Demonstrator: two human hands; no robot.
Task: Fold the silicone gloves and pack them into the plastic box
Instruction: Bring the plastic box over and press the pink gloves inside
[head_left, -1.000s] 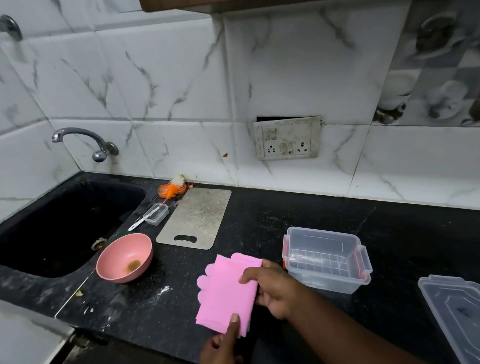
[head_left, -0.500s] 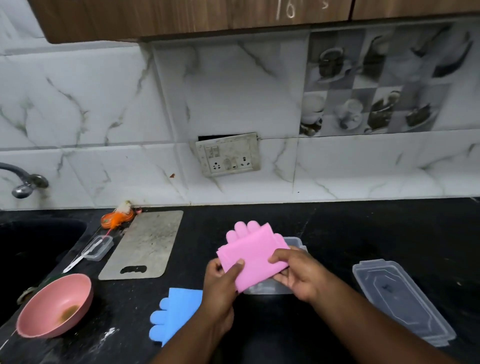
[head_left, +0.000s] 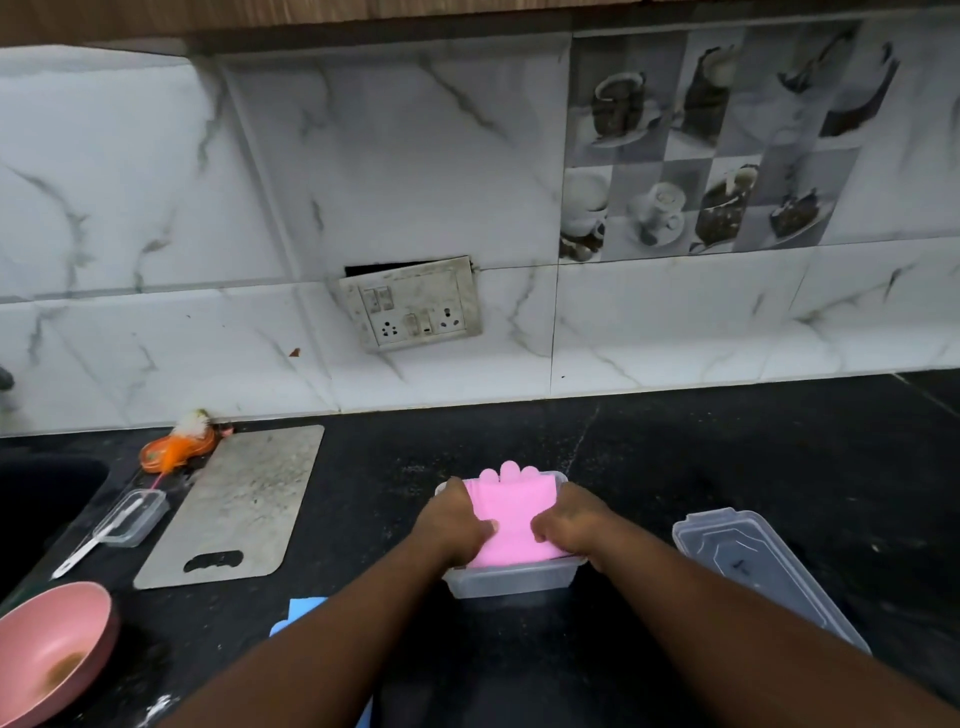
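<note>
Both hands, left (head_left: 456, 525) and right (head_left: 574, 522), press the folded pink glove (head_left: 511, 512) flat into the plastic box (head_left: 511, 581) on the table (head_left: 675, 457), fingers curled on its edges; the soft, springy silicone likely needs holding along the fold.

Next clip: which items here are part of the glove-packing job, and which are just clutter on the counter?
Job: pink glove, pressed into the plastic box by left hand and right hand; blue glove; box lid.

Clutter: cutting board, pink bowl, small container, orange object.
</note>
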